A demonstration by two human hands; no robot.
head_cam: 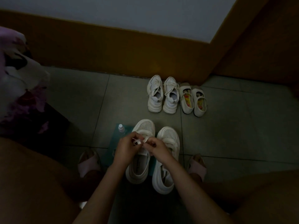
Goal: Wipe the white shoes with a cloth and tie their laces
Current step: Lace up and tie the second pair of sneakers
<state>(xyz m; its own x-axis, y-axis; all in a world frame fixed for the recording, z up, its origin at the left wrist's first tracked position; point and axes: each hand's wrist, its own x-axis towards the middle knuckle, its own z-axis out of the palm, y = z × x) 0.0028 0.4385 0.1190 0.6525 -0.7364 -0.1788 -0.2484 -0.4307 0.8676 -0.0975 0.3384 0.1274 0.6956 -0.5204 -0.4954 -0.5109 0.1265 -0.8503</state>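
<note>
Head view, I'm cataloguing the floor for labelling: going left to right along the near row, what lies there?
left slipper → small bottle → shoe being laced → second white shoe → right slipper

Both hands meet over the near white shoe (140, 165) — the left hand (127, 147) and right hand (157, 148) each pinch its flat lace (142, 139). Its mate (167, 160) stands just right of them; a small bottle (121, 128) just left, on a teal cloth (113, 143).
</note>
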